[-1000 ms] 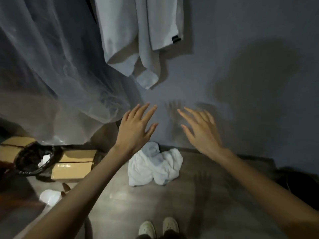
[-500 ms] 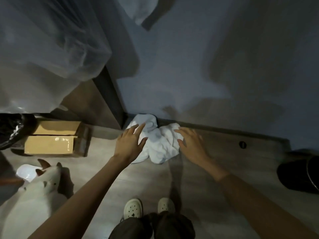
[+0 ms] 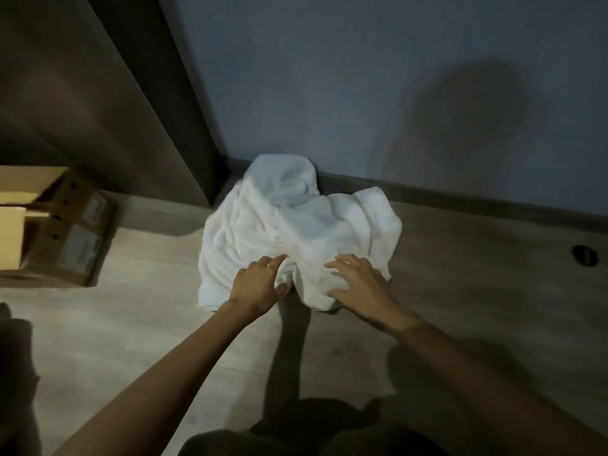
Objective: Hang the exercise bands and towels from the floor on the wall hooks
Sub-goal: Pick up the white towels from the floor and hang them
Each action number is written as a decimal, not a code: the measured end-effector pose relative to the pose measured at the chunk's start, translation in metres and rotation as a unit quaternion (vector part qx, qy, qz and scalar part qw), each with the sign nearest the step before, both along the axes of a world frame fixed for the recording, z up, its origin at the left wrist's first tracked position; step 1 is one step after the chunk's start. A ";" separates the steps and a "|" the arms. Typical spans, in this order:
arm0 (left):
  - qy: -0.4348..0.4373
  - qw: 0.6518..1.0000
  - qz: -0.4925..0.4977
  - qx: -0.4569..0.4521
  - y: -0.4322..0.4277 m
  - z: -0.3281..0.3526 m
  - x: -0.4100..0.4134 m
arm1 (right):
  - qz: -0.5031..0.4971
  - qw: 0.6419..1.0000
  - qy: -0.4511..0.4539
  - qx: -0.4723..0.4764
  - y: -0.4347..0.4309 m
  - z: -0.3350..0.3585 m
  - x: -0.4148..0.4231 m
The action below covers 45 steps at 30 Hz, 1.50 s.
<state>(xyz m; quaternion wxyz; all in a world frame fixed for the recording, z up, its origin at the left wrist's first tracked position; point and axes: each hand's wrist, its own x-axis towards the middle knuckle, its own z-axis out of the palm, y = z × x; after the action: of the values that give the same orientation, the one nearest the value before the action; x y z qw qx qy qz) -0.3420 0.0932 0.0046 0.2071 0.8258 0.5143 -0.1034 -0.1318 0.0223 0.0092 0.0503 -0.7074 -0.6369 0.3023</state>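
Note:
A crumpled white towel [image 3: 296, 225] lies on the wooden floor against the base of the blue-grey wall, in the corner beside a dark door frame. My left hand [image 3: 258, 286] rests on the towel's near left edge, fingers spread, thumb tucked against a fold. My right hand [image 3: 358, 283] lies flat on the near right part of the towel with fingers apart. Neither hand has closed around the cloth. No hooks or exercise bands are in view.
Stacked cardboard boxes [image 3: 56, 232] stand on the floor at the left. A dark door frame [image 3: 184, 103] rises left of the towel. A small round dark fitting [image 3: 585, 255] sits in the floor at the right. My knees fill the bottom edge.
I have crouched down, so the view has dropped close to the floor. Both hands have come down from the air onto the towel's near edge. The hanging towel and white cat have left view.

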 end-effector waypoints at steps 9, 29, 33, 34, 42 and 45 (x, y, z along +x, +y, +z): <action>0.032 0.999 0.004 0.042 -0.003 -0.129 0.000 | 0.060 0.987 -0.079 0.124 0.022 -0.108 -0.006; -0.431 0.807 0.314 0.254 0.028 -0.055 -0.061 | -0.207 0.963 -0.050 0.168 0.043 -0.057 0.015; -0.357 0.830 0.367 0.219 0.041 -0.062 -0.082 | -0.246 0.943 0.027 0.224 0.035 -0.035 0.024; -0.310 0.863 0.352 0.189 0.046 -0.065 -0.084 | -0.223 0.952 0.033 0.209 0.032 -0.033 0.024; -0.321 0.935 0.070 0.131 0.059 -0.040 0.008 | -0.202 0.970 0.080 0.107 0.053 -0.041 0.011; -0.185 0.968 -0.084 0.144 0.087 -0.046 0.035 | -0.195 0.969 0.152 0.024 0.074 -0.054 0.011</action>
<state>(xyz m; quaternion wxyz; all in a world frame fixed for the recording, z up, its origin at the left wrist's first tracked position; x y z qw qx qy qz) -0.3066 0.1800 -0.0416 0.1684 0.8921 0.4048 0.1093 -0.1208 0.0968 -0.0448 0.2216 -0.7623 -0.4782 0.3757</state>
